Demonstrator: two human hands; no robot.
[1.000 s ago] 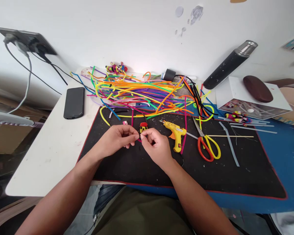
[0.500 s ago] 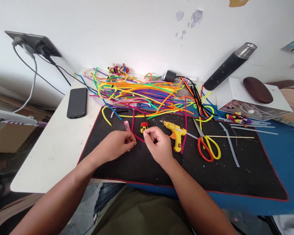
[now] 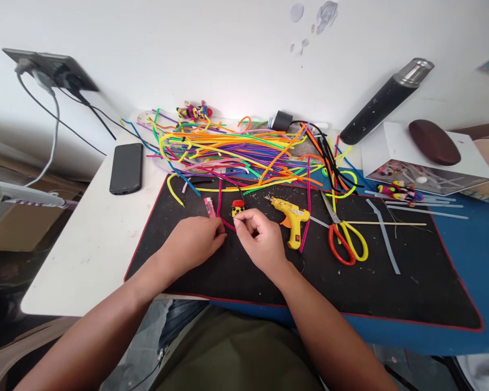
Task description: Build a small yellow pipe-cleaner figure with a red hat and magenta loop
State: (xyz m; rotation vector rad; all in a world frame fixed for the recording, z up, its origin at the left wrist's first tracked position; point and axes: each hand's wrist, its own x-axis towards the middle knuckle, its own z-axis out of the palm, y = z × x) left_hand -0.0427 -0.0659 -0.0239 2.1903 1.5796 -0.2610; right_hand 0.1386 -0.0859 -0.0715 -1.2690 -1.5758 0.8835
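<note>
My right hand (image 3: 261,238) pinches the lower edge of a small yellow-and-black figure with a red top (image 3: 238,205), made of fuzzy pipe cleaner, just above the black mat. Close by on its left, my left hand (image 3: 196,240) is closed with its fingers curled in. Whatever it may hold is hidden behind the knuckles. A pink lighter (image 3: 209,207) shows just beyond the left hand; I cannot tell whether the fingers touch it. A magenta pipe cleaner (image 3: 219,198) runs between the hands. Right of my right hand lies a yellow glue gun (image 3: 291,217).
Scissors (image 3: 342,233), a thin wooden stick (image 3: 385,223) and clear glue sticks lie on the mat (image 3: 350,293) at right. Behind is a heap of coloured pipe cleaners (image 3: 236,149). A phone (image 3: 126,168) lies left; a black flask (image 3: 385,103) and white box (image 3: 391,144) stand right.
The view has shifted slightly. My left hand's fingers have curled further down and in. My right hand keeps its pinch on the small figure, almost in the same place.
</note>
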